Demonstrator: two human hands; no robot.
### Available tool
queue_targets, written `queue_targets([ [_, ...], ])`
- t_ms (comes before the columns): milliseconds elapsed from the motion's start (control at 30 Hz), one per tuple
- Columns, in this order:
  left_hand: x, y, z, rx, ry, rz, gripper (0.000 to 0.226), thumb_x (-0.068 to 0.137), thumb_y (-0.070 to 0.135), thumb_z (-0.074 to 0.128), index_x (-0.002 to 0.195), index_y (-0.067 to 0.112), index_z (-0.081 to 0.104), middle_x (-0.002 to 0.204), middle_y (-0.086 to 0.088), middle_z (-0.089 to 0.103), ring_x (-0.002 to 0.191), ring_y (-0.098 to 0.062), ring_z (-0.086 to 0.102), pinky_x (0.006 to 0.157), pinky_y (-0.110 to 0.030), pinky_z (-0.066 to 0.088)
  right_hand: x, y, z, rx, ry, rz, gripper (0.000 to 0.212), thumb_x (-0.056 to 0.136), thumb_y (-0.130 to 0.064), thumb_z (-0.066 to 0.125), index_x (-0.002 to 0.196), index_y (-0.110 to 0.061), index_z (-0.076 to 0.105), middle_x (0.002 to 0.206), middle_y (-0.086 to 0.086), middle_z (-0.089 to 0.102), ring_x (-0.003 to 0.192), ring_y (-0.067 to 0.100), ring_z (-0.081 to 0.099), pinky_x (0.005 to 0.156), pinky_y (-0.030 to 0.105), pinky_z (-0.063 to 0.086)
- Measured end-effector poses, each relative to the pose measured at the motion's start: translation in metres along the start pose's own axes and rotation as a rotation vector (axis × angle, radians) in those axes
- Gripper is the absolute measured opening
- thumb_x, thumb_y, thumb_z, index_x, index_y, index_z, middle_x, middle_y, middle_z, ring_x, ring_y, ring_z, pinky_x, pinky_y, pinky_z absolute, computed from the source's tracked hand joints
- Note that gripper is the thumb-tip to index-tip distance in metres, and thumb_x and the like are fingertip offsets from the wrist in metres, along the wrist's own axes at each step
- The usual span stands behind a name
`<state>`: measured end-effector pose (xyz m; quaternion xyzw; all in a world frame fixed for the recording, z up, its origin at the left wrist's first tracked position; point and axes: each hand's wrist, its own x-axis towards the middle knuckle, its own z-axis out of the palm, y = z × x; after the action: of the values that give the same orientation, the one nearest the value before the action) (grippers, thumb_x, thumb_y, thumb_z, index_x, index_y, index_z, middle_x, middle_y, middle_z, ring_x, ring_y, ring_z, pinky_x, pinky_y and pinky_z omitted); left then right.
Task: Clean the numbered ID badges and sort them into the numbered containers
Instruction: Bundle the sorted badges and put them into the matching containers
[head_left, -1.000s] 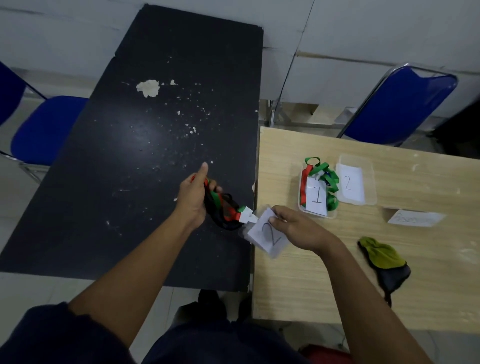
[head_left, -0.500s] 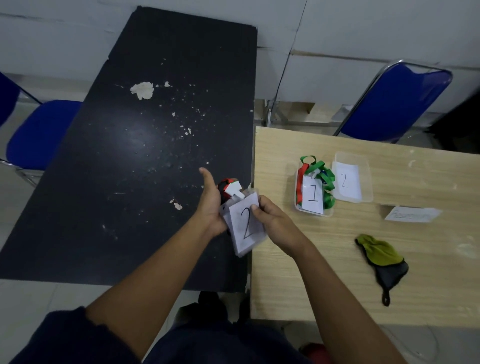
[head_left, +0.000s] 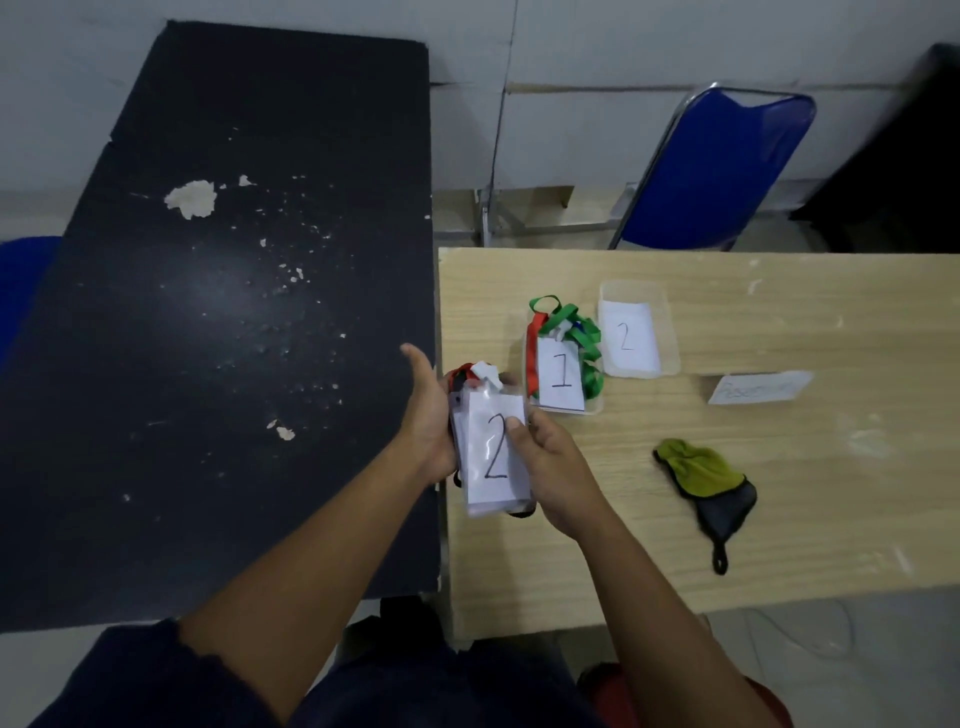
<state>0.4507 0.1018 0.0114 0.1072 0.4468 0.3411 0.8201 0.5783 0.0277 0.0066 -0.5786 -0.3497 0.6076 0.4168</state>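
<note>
A clear-sleeved ID badge marked 2 (head_left: 493, 457) is held upright between both hands, above the seam of the two tables. My left hand (head_left: 428, 415) grips its left side together with the bunched red, green and black lanyard (head_left: 464, 375). My right hand (head_left: 550, 467) pinches the badge's right edge, thumb on its face. To the right, container 1 (head_left: 592, 405) holds a badge marked 1 (head_left: 561, 376) with green and red lanyards. Behind and right of it stands container 2 (head_left: 667, 332) with only a label marked 2 inside.
A green and dark cleaning cloth (head_left: 701, 483) lies on the wooden table (head_left: 779, 519) right of my hands. A paper slip (head_left: 758, 387) lies beyond it. The black table (head_left: 208, 338) at left has white flecks. A blue chair (head_left: 722, 171) stands behind the wooden table.
Both hands lifted the badge marked 2 off the black table's edge and brought it together with the bunched lanyard, drifting slightly right toward the wooden table.
</note>
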Motion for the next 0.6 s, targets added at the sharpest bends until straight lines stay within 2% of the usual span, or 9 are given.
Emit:
queue_targets([
  [100,0.013,-0.013,0.025,-0.035,-0.045,-0.025,0.111,0.073,0.093,0.012,0.108,0.002,0.066,0.102,-0.021,0.072,0.088,-0.034,0.071,0.080,-0.045,0.059,-0.004,-0.002,-0.023,0.060,-0.007,0.009,0.024,0.104,-0.021,0.047,0.122,-0.019,0.063,0.108,0.005,0.074,0.095,0.021,0.071,0.074,0.034,0.057],
  [133,0.018,-0.017,0.034,-0.051,-0.057,-0.031,0.110,0.073,0.093,0.013,0.109,0.002,0.064,0.103,-0.020,0.072,0.091,-0.034,0.071,0.082,-0.045,0.058,-0.004,-0.003,-0.032,0.069,0.004,0.019,0.023,0.103,-0.022,0.048,0.119,-0.020,0.064,0.108,0.005,0.074,0.095,0.020,0.071,0.073,0.033,0.057],
  [200,0.029,-0.025,0.052,-0.043,-0.081,-0.024,0.107,0.075,0.092,0.013,0.102,0.001,0.062,0.109,-0.019,0.071,0.102,-0.033,0.070,0.097,-0.048,0.051,-0.002,-0.004,-0.054,0.078,0.034,0.037,0.021,0.103,-0.024,0.050,0.115,-0.023,0.067,0.106,0.003,0.074,0.093,0.019,0.071,0.072,0.031,0.057],
  [267,0.040,-0.033,0.071,0.019,-0.087,-0.030,0.111,0.076,0.091,0.008,0.105,0.004,0.070,0.114,-0.016,0.071,0.104,-0.032,0.068,0.104,-0.048,0.045,0.000,-0.005,-0.077,0.080,0.048,0.053,0.020,0.102,-0.024,0.051,0.113,-0.024,0.068,0.106,0.003,0.075,0.093,0.019,0.071,0.075,0.033,0.057],
  [367,0.055,-0.042,0.099,0.105,-0.081,-0.048,0.117,0.077,0.088,0.002,0.118,0.002,0.069,0.119,-0.016,0.069,0.095,-0.031,0.066,0.094,-0.041,0.050,0.008,-0.007,-0.109,0.093,0.059,0.061,0.019,0.102,-0.023,0.052,0.112,-0.023,0.068,0.107,0.006,0.074,0.094,0.023,0.071,0.077,0.039,0.059],
  [433,0.068,-0.047,0.120,0.113,-0.066,-0.044,0.114,0.080,0.086,0.003,0.119,-0.003,0.064,0.125,-0.019,0.066,0.094,-0.032,0.066,0.089,-0.042,0.053,0.016,-0.011,-0.133,0.111,0.075,0.049,0.018,0.101,-0.023,0.053,0.112,-0.023,0.068,0.108,0.008,0.074,0.094,0.026,0.071,0.080,0.046,0.059],
  [533,0.088,-0.050,0.143,0.161,0.023,-0.017,0.105,0.084,0.083,0.007,0.120,0.004,0.065,0.115,-0.019,0.071,0.088,-0.030,0.072,0.070,-0.036,0.059,0.033,-0.020,-0.167,0.096,0.104,0.025,0.019,0.101,-0.023,0.053,0.113,-0.024,0.067,0.108,0.007,0.074,0.097,0.027,0.071,0.080,0.046,0.059],
  [567,0.096,-0.050,0.148,0.168,0.045,-0.001,0.100,0.086,0.082,0.008,0.122,0.007,0.064,0.114,-0.018,0.071,0.091,-0.029,0.072,0.073,-0.036,0.059,0.040,-0.024,-0.177,0.087,0.125,0.010,0.018,0.101,-0.023,0.053,0.113,-0.023,0.068,0.106,0.006,0.074,0.096,0.026,0.071,0.077,0.044,0.059],
  [600,0.104,-0.049,0.152,0.168,0.057,0.020,0.095,0.089,0.079,0.010,0.126,0.008,0.061,0.117,-0.017,0.070,0.099,-0.028,0.070,0.081,-0.038,0.057,0.048,-0.028,-0.187,0.074,0.155,-0.005,0.018,0.101,-0.023,0.053,0.111,-0.023,0.068,0.104,0.005,0.075,0.093,0.024,0.071,0.075,0.041,0.059],
])
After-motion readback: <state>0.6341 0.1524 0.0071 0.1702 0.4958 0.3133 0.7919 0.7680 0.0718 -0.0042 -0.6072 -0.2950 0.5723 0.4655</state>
